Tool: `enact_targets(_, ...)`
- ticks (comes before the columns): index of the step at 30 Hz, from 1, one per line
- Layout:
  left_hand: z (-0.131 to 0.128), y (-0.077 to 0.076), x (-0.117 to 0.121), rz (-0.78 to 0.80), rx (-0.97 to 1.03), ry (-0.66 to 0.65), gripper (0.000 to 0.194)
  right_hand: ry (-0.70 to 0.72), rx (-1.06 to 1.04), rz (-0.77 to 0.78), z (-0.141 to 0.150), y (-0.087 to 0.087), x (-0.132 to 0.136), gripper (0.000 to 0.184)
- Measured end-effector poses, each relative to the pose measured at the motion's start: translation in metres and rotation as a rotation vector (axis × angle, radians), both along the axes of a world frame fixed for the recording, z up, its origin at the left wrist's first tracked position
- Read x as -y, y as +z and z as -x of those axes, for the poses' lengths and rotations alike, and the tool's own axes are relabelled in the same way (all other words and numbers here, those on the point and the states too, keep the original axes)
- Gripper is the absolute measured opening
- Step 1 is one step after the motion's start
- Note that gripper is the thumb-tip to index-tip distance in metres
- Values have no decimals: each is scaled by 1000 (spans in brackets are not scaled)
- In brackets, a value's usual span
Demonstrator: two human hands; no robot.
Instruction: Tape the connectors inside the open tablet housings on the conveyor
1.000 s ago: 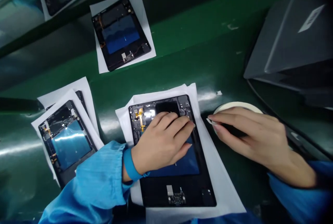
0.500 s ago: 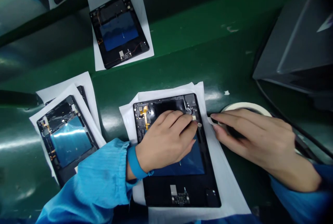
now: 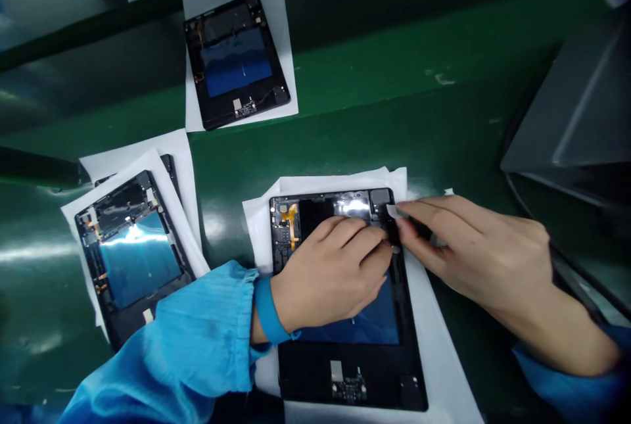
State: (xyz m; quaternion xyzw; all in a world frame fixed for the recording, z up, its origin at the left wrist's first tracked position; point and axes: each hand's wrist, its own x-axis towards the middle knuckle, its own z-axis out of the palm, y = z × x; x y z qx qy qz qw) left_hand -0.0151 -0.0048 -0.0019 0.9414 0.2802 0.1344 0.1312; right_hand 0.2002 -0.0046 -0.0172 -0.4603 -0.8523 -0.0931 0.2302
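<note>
An opened tablet (image 3: 305, 371), its inside showing, lies on a white sheet (image 3: 434, 345) before me. My left hand (image 3: 335, 269) rests over its upper half, fingers bent and pressed together near the right edge. Whatever is under those fingertips is hidden. A small round silver part (image 3: 395, 250) shows beside them. Between thumb and forefinger, my right hand (image 3: 478, 246) pinches a small white piece of tape (image 3: 393, 211) at the tablet's upper right edge. An orange flex cable (image 3: 292, 223) and a blue panel (image 3: 365, 329) show inside the tablet.
At left, another opened tablet (image 3: 140, 266) lies on white sheets, with one more partly beneath. Further back, an opened tablet (image 3: 236, 59) sits on a sheet on the green surface (image 3: 365, 138). A grey box-like object (image 3: 572, 108) and a dark cable (image 3: 591, 273) are at right.
My right hand has brought the piece of tape left, from beside the tablet to over its upper right edge. My left hand stays on the tablet. The view has shifted slightly.
</note>
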Motion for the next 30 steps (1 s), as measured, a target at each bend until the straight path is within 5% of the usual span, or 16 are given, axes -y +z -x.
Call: enact_targets(30, 0, -1, 0, -5, 66, 72, 25, 21, 49, 89, 3, 3, 9, 6)
